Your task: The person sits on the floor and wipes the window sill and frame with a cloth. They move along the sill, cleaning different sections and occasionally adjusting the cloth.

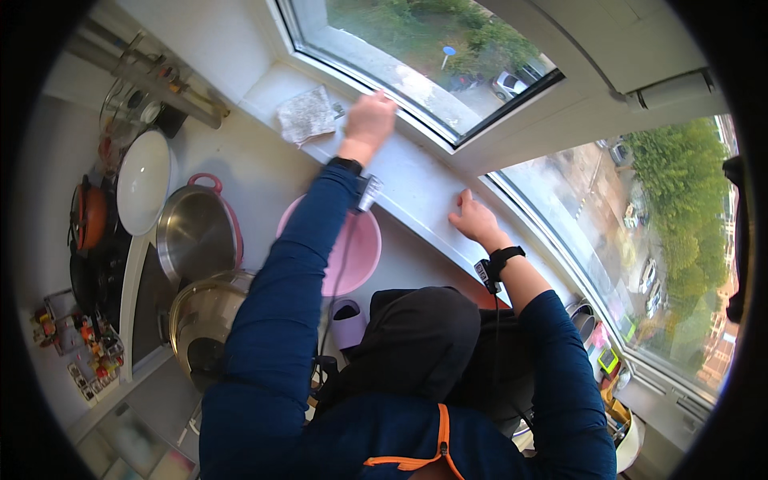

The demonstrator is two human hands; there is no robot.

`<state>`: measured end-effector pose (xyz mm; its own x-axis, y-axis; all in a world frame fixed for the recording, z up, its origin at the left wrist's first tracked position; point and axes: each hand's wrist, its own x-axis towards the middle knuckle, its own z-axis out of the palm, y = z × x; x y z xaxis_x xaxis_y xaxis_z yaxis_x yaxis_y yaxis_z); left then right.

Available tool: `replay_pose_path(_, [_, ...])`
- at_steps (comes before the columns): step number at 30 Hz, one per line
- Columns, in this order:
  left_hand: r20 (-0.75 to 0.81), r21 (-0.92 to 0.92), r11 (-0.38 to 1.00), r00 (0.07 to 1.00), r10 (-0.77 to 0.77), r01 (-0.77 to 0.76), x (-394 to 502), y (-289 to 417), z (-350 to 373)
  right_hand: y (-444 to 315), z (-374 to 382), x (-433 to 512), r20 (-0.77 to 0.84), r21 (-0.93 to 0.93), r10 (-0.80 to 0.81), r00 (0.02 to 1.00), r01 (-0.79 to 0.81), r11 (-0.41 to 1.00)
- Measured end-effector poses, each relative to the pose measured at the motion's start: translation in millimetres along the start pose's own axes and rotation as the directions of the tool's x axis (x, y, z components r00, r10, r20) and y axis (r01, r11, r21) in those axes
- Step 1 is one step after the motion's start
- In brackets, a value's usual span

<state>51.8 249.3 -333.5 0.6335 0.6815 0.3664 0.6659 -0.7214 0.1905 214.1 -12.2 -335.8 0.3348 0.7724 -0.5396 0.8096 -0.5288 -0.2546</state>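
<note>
Over the white windowsill [420, 174], my left hand [367, 123] is curled at the lower edge of the window frame [420, 123]. Its fingertips face away, so I cannot tell whether something small is in them. Just left of it lies a grey-and-white, worn-looking cloth [307, 115], overhanging the sill's inner edge a little. My right hand [478, 223] is further right over the sill, fingers loosely bent and apart, with nothing visible in it. Both wrists carry black straps with small devices and cables.
Below my left forearm stands a pink basin [358, 252], near a lilac slipper [348, 324]. To the left are a steel pan [197, 231] with a red handle, a white oval dish [144, 183] and a glass-like pot [207, 318]. Pipes [156, 84] run at upper left.
</note>
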Motion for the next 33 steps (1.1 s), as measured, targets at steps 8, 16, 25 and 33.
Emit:
replay_pose_path(8, [-0.124,-0.195,0.980,0.991,-0.056,0.031,-8.0,13.1,27.7,-10.6,4.0,0.7,0.001,-0.055,0.040,0.999,-0.040,0.998])
replay_pose_path(16, [-0.059,-0.639,0.767,0.990,-0.124,0.058,-45.0,112.7,23.9,-24.5,1.7,5.9,0.003,-0.127,0.092,0.996,-0.091,0.988])
replay_pose_path(25, [-0.215,-0.194,0.918,0.928,0.305,-0.347,-25.3,46.7,26.4,-14.2,-0.9,-7.4,-0.044,-0.096,0.088,0.995,-0.092,0.991])
replay_pose_path(33, [-0.201,0.093,0.996,0.980,0.005,0.014,25.8,-119.9,12.2,-14.7,11.0,-8.3,-0.151,-0.139,0.059,0.987,-0.081,0.987])
